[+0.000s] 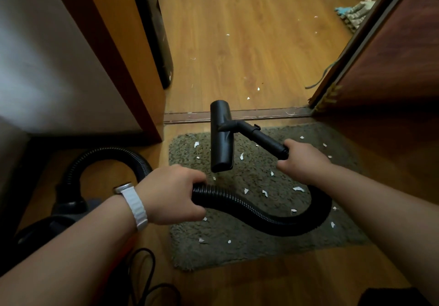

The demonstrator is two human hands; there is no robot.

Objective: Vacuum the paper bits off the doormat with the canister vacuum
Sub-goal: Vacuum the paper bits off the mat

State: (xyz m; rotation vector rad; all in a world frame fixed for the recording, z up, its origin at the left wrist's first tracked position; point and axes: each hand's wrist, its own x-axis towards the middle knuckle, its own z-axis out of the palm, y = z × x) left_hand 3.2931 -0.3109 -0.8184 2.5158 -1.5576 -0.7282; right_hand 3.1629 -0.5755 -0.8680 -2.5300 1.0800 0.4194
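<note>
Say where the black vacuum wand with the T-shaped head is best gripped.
Grip the smooth rigid black tube behind the T-shaped brush head, from its rear end, as the right hand does; the black ribbed hose flexes, so it steers poorly.

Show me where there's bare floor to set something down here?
Free: the wood strip between the mat's near edge and the picture's bottom, and the floor beyond the threshold, with few paper bits. Crowded: the mat's middle, under hose, wand, nozzle and bits; left of it, vacuum and cord.
</note>
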